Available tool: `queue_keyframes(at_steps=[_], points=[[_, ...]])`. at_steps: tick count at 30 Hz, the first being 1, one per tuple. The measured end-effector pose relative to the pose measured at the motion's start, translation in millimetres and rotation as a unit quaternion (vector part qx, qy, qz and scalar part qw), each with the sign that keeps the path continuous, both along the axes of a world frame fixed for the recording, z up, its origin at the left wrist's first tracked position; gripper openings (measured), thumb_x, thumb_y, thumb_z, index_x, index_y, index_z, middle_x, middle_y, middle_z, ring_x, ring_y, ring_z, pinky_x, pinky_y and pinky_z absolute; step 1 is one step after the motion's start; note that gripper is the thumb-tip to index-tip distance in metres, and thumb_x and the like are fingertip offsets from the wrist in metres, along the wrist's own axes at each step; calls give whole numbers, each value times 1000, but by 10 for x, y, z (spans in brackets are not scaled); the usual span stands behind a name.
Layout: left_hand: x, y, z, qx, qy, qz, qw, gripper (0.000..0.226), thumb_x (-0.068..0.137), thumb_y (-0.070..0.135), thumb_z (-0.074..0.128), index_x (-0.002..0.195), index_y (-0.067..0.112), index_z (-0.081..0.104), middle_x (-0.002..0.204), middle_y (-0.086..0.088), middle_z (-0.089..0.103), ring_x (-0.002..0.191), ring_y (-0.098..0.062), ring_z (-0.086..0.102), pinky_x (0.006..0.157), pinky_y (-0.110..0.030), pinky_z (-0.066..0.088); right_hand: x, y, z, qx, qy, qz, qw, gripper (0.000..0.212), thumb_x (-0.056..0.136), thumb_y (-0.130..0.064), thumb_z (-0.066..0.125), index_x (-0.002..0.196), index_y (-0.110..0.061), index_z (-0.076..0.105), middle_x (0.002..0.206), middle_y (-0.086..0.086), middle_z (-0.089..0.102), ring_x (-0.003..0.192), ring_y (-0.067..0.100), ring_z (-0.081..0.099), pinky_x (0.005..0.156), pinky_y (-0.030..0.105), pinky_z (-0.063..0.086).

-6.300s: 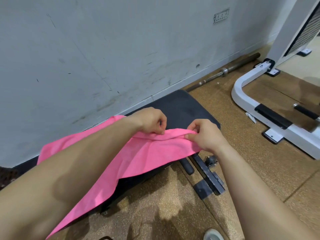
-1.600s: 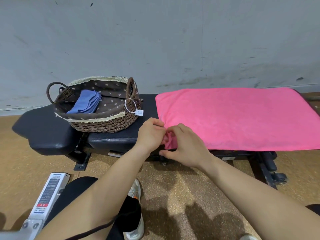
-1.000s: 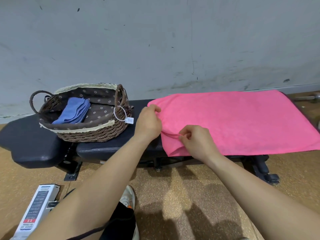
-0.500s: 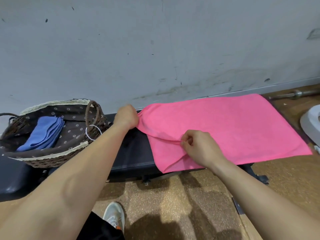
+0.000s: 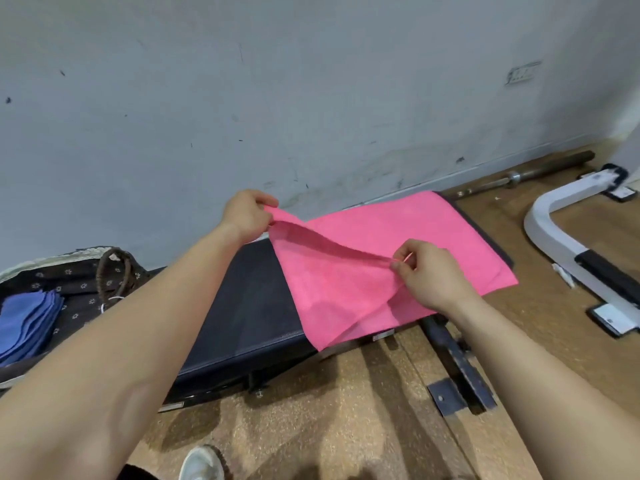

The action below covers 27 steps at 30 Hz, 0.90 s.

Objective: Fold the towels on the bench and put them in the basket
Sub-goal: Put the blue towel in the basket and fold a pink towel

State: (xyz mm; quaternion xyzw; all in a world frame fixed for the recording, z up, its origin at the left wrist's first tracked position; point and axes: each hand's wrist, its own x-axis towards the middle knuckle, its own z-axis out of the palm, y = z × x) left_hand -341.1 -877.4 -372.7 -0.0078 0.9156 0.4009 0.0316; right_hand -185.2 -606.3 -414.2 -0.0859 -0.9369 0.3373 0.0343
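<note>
Pink towel (image 5: pixel 398 244), soft rectangle, edge pinched by left hand (image 5: pixel 247 214) and right hand (image 5: pixel 431 275); padded black bench (image 5: pixel 249 306)

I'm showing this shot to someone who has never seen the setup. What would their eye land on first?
The bright pink towel stands out, spread over the right end of the black bench. Its left edge is raised off the bench, pinched by the left hand near the wall and by the right hand closer to the camera. At far left, the wicker basket holds a folded blue towel.
</note>
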Motion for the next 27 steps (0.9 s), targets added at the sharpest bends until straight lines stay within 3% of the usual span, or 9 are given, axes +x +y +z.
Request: queue_keyframes(at_steps=[2, 5, 11, 15, 18, 21, 24, 27], points=[[-48, 228, 14, -5, 18, -31, 999, 25, 85, -4, 63, 107, 5, 71, 89, -13, 73, 79, -26, 69, 85, -38, 59, 72, 248, 26, -10, -6, -31, 999, 10, 93, -24, 67, 84, -23, 62, 69, -6, 67, 73, 20, 65, 61, 30, 39], [-133, 664, 49, 7, 58, -59, 997, 10, 91, 11, 67, 97, 7, 73, 82, -15, 74, 74, -27, 69, 78, -39, 60, 184, 600, 43, -18, -12, -74, 997, 11, 92, -28, 70, 84, -23, 64, 67, -4, 67, 66, 11, 63, 55, 28, 41], [-454, 1633, -17, -44, 131, -143, 980, 28, 99, 22, 52, 76, 14, 65, 75, -7, 71, 67, -18, 60, 78, -36, 52, 332, 1099, -20, -19, -12, -147, 989, 11, 95, -30, 67, 85, -25, 64, 74, -5, 65, 66, 8, 60, 57, 30, 45], [-694, 2204, -129, -70, 174, -161, 969, 18, 97, 31, 56, 86, 22, 67, 85, -2, 69, 81, -21, 60, 74, -29, 43, 293, 1287, -126, -26, -29, -185, 982, 11, 95, -29, 66, 84, -29, 63, 79, -8, 64, 73, 10, 59, 67, 37, 51], [-852, 2541, -253, -72, 181, -172, 966, 18, 96, 32, 58, 97, 20, 72, 85, 3, 63, 82, -17, 56, 74, -27, 41, 241, 1381, -188, -21, -33, -218, 975, 14, 95, -28, 65, 82, -30, 62, 77, -10, 63, 71, 9, 59, 64, 34, 49], [-973, 2781, -408, -75, 175, -180, 965, 17, 95, 34, 59, 95, 23, 73, 85, 4, 64, 83, -18, 58, 74, -28, 44, 191, 1400, -211, 11, -41, -252, 967, 16, 96, -28, 62, 81, -31, 59, 75, -11, 63, 70, 14, 62, 63, 37, 54], [-1068, 2918, -657, -86, 156, -198, 964, 15, 94, 34, 61, 92, 25, 73, 89, 2, 69, 86, -20, 62, 77, -31, 49, 138, 1389, -242, 62, -77, -277, 956, 17, 96, -21, 53, 82, -30, 57, 73, -13, 59, 67, 18, 60, 58, 33, 47], [-1137, 2976, -911, -126, 137, -197, 963, 14, 91, 38, 63, 92, 27, 71, 101, -3, 70, 97, -25, 64, 84, -37, 52, 96, 1361, -292, 95, -127, -272, 949, 12, 92, -20, 52, 91, -32, 57, 84, -9, 61, 77, 21, 59, 63, 33, 46]])
